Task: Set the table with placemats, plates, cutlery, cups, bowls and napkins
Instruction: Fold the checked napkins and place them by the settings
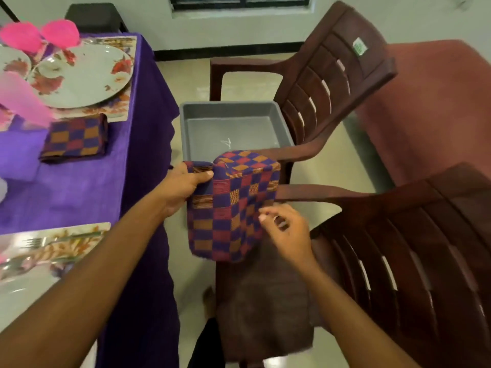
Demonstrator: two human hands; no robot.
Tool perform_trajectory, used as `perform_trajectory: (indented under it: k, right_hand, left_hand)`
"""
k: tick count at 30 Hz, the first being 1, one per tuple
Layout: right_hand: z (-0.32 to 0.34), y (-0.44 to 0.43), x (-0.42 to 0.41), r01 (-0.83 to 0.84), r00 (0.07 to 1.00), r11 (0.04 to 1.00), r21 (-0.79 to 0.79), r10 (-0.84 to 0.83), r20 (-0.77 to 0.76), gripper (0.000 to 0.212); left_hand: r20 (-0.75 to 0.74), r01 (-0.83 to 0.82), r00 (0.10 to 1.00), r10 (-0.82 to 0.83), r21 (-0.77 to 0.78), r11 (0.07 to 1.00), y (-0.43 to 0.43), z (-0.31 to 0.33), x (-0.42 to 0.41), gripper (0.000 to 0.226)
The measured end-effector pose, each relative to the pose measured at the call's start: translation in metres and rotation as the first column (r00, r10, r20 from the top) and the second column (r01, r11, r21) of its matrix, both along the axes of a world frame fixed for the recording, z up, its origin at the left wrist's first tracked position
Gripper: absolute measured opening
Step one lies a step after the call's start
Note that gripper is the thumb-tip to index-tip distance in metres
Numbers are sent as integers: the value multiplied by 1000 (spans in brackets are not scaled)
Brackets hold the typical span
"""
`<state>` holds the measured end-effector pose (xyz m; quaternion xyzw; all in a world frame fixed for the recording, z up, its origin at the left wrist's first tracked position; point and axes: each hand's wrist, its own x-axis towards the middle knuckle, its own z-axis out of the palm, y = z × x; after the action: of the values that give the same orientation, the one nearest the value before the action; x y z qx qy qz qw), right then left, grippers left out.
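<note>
A checkered napkin [233, 205] in purple, red and orange hangs in the air between the table and the chairs. My left hand [180, 189] grips its upper left edge. My right hand [287, 229] is at the napkin's right edge with fingers loosely curled; I cannot tell whether it holds the cloth. A second folded checkered napkin [75, 139] lies on the purple tablecloth [79, 189] below a floral plate [85, 75] on a placemat [117, 112]. A fork [53, 241] lies on the near placemat [79, 235].
An empty grey tray [228, 126] sits on the seat of the far brown plastic chair [332, 75]. A second brown chair [398, 261] stands close on my right. Pink cups [39, 35] stand at the table's far left. A red sofa [438, 115] lies behind the chairs.
</note>
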<state>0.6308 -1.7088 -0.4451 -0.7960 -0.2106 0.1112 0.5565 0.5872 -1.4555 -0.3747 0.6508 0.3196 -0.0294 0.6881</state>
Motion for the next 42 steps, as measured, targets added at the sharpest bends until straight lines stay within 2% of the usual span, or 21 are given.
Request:
perform_trajectory:
  k: [1, 2, 4, 6, 8, 11, 13, 16, 19, 21, 24, 27, 29, 31, 33, 36, 39, 42]
  right_hand:
    - [-7, -1, -2, 213, 951, 973, 91, -185, -249, 15]
    - [-14, -2, -4, 384, 841, 914, 133, -287, -458, 15]
    - [-20, -5, -8, 542, 658, 828, 140, -316, -683, 20]
    - [-25, -4, -19, 574, 522, 810, 125, -244, -817, 30]
    - [-27, 1, -38, 517, 424, 844, 142, -109, -899, 38]
    - [-25, 18, -83, 398, 245, 888, 230, 139, -959, 33]
    - [-24, 30, -118, 354, 241, 917, 186, 103, -965, 40]
    - [-27, 29, -169, 408, 234, 911, 66, -34, -972, 41]
    - [-33, 14, -220, 435, 62, 900, 30, 3, -998, 43]
    - [-32, 11, -246, 459, 1, 886, 73, 81, -997, 45]
    - [-24, 18, -260, 607, 79, 787, 110, 77, -994, 38]
    - [-7, 14, -248, 717, 224, 686, 122, -61, -973, 16]
    - [4, 4, -236, 731, 291, 664, 160, -90, -953, 7]
    - [16, -8, -226, 709, 340, 676, 199, -81, -937, 5]
    - [31, -19, -218, 670, 389, 708, 223, -79, -918, 8]
    - [54, -39, -205, 584, 520, 737, 340, -18, -854, 22]
    - [68, -59, -189, 429, 659, 804, 411, 32, -751, 44]
    - [80, -76, -170, 220, 811, 937, 271, -22, -584, 68]
  left_hand:
    - [12, 19, 1000, -19, 19, 1000, -8, 9, -13, 23]
    - [15, 39, 999, -39, 38, 999, -15, 19, -26, 22]
    - [7, 65, 998, -66, 74, 995, -24, 38, -48, 21]
    - [6, 93, 996, -94, 105, 990, -27, 56, -69, 21]
    - [16, 95, 995, -97, 121, 988, -28, 70, -91, 22]
    - [5, 80, 997, -81, 98, 992, -28, 85, -124, 22]
    - [-27, 54, 998, -52, 75, 996, -29, 92, -146, 21]
    - [-68, 46, 997, -40, 88, 995, -30, 102, -176, 22]
    - [-105, 91, 991, -79, 113, 989, -27, 107, -201, 27]
    - [-133, 126, 985, -109, 125, 984, -25, 109, -214, 30]
    - [-163, 145, 980, -115, 189, 971, -21, 112, -234, 29]
    - [-162, 89, 986, -29, 380, 921, -13, 111, -255, 23]
    - [-93, 2, 994, 53, 515, 857, -8, 107, -270, 30]
    - [9, -111, 992, 128, 554, 825, -6, 102, -282, 51]
    - [67, -108, 994, 85, 650, 752, -9, 101, -290, 64]
    - [77, -33, 997, -29, 697, 716, -16, 98, -297, 46]
    - [90, -28, 995, -40, 645, 764, -17, 91, -300, 35]
    - [130, -58, 991, -19, 562, 825, -16, 86, -298, 33]
